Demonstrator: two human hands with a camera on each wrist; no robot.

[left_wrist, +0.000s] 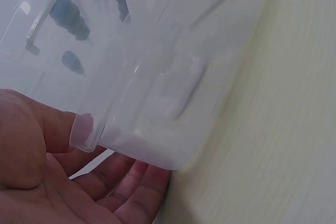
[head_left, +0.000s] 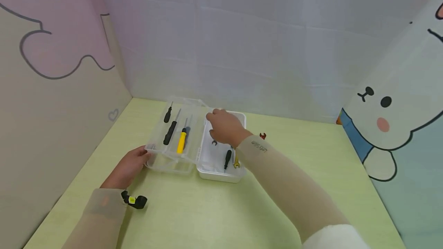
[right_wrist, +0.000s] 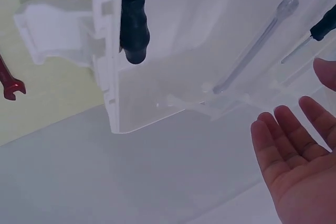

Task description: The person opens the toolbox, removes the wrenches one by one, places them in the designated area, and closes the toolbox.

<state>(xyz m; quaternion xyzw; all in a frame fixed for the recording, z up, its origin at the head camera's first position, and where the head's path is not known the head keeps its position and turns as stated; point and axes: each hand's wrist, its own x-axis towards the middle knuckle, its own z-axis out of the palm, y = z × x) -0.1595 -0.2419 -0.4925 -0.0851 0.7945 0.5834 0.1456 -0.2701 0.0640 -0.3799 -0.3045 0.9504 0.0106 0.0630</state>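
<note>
My left hand [head_left: 129, 165] pinches the near left corner of a clear plastic lid [head_left: 166, 170], its thumb over the edge and fingers beneath in the left wrist view. Inside the see-through compartment lie a small black screwdriver [head_left: 167, 115], a longer black one and a yellow-handled screwdriver [head_left: 181, 142]. Hinged to its right, the white box base [head_left: 219, 177] holds a black screwdriver [head_left: 227, 158], a brass-coloured wrench [head_left: 237, 163] and a small silver wrench head [head_left: 214, 143]. Over the base's far part hovers my right hand [head_left: 226, 128], fingers loosely bent, nothing in them in the right wrist view [right_wrist: 294, 177].
A red wrench [head_left: 263, 136] lies on the pale green table [head_left: 311, 172] right of the box, partly behind my right forearm. Walls with cartoon drawings stand left and right, and a whitish sheet [head_left: 235, 49] hangs behind the table.
</note>
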